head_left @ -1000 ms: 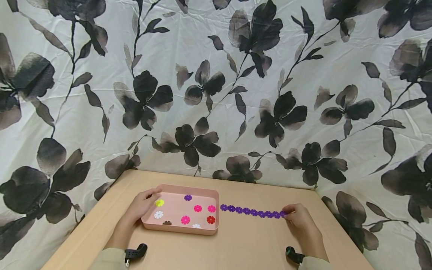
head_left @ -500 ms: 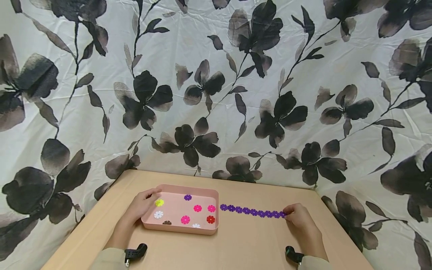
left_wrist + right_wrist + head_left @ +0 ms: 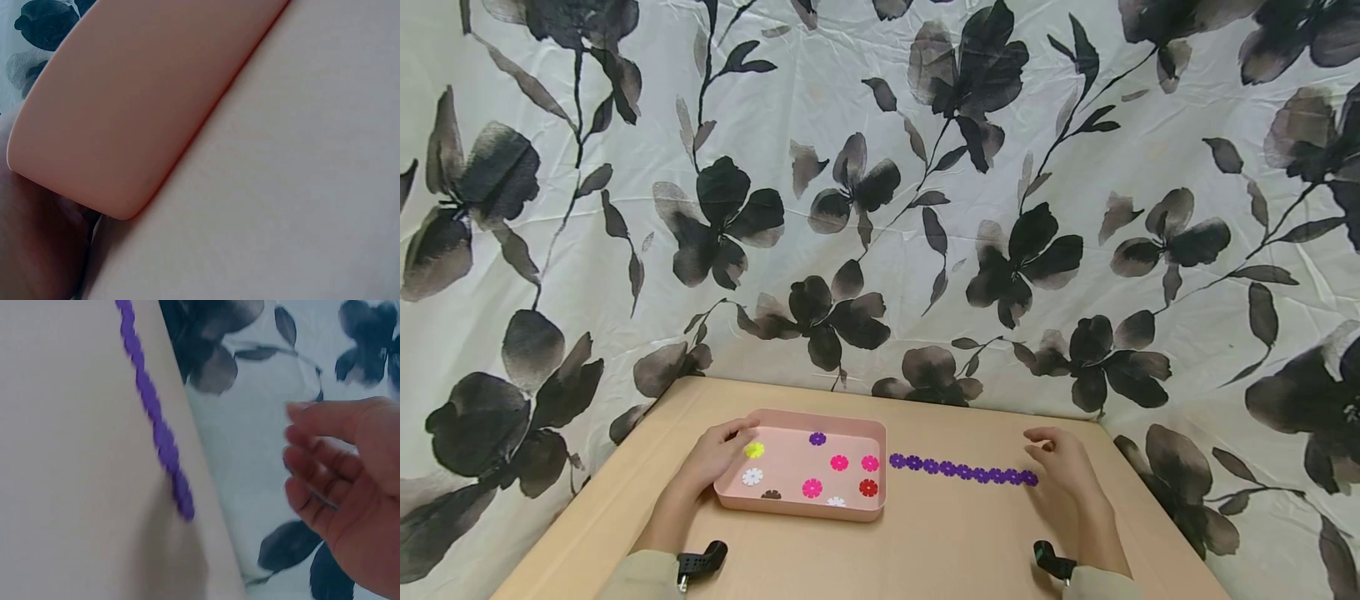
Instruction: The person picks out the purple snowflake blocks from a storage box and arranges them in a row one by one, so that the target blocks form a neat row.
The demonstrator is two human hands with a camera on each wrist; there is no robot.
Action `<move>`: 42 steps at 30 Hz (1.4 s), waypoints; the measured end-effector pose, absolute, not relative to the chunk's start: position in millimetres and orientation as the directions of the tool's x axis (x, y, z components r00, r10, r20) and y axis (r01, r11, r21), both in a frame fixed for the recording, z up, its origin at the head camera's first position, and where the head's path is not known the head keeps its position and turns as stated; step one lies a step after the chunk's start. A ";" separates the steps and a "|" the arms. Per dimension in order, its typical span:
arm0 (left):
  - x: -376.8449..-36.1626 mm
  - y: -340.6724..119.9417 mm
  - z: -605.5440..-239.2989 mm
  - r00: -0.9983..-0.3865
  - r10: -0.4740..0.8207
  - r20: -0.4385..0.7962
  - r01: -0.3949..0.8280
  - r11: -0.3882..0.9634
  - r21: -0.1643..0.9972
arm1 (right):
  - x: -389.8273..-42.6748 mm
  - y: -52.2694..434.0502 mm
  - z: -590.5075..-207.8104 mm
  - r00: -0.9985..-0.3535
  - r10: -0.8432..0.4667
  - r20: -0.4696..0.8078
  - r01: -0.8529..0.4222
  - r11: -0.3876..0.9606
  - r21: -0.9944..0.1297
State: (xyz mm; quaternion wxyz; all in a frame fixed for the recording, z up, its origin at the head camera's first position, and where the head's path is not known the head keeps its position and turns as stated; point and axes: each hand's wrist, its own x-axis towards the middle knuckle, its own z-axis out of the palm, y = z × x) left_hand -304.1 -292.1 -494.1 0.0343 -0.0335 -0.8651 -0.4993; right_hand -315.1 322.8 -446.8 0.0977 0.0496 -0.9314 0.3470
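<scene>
A pink tray (image 3: 801, 509) stands on the table, and my left hand (image 3: 711, 457) holds it by its left end, fingers over the rim. Its outer wall (image 3: 131, 106) fills much of the left wrist view, with part of the hand below the corner. To the right of the tray lies a row of purple flower-shaped pieces (image 3: 963, 472), joined edge to edge. My right hand (image 3: 1066, 467) hovers just above and beyond the row's right end, holding nothing. Its loosely bent fingers are apart from the row (image 3: 150, 400) in the right wrist view.
Inside the tray lie several loose flower pieces: a purple one (image 3: 817, 439), a yellow one (image 3: 755, 451), a red one (image 3: 868, 488), and pink, white and brown ones. A flower-printed cloth (image 3: 940, 275) hangs behind the wooden table (image 3: 955, 542).
My right hand has let go of the row's right end and risen slightly away from it. The row, the tray and the left hand have stayed in place.
</scene>
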 end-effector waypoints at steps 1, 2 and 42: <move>-304.0 -291.9 -494.3 -0.996 0.023 0.091 0.090 0.497 0.863 | -315.2 318.8 -444.0 -0.968 -0.023 0.249 -0.182 0.746 -0.641; -303.9 -291.6 -494.3 -0.996 0.022 0.089 0.088 0.496 0.864 | -314.8 314.3 -441.5 -0.962 -0.021 0.272 -0.199 0.736 -0.647; -302.1 -290.2 -493.5 -0.996 0.018 0.087 0.084 0.519 0.851 | -319.8 135.4 -449.3 -0.883 -0.318 0.347 -0.469 0.553 -0.689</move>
